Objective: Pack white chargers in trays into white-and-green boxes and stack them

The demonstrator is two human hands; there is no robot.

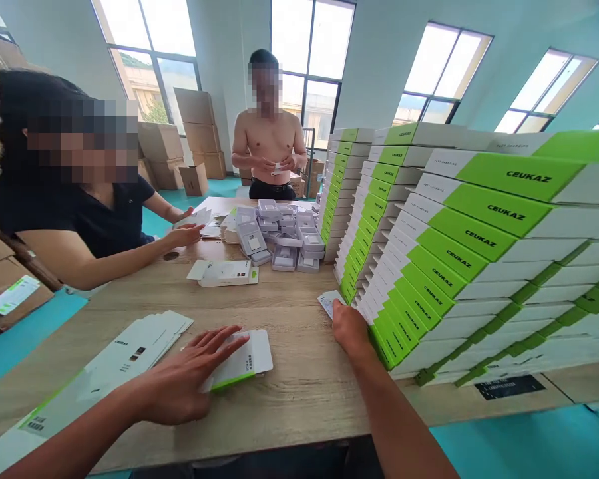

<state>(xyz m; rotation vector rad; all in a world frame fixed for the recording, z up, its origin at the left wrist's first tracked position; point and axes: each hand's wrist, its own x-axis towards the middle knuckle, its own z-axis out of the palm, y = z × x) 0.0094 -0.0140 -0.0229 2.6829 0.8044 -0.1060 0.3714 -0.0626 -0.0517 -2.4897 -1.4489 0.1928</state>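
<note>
Daylight from tall windows (307, 100) fills a workroom with a turquoise floor (14, 362), where brown shipping cartons (198, 106) stand against the wall and a wood-grain table (289, 406) holds packaging for CEUKAZ products. At the near edge, a worker's left hand (187, 379) lies palm down, fingers stretched out and slightly spread, over a white-and-green carton (242, 356); whether the thumb grips its edge cannot be told. Just beside it, to the left, flat CEUKAZ cartons (124, 359) lie in an overlapping fan, partly behind the worker's forearm. The right hand (350, 326) is closed around the near end of a small printed leaflet (328, 304), held low, just beside tall stacks of green-and-white CEUKAZ boxes (459, 246) that line the right side of the table. Farther up the table, another carton (224, 273) lies near a heap of pale plastic trays (285, 258). A seated co-worker in a dark top (110, 223) at left holds white papers (192, 218), while a bare-chested co-worker (272, 140) stands at the far end, both hands on a small white item (277, 169).
</note>
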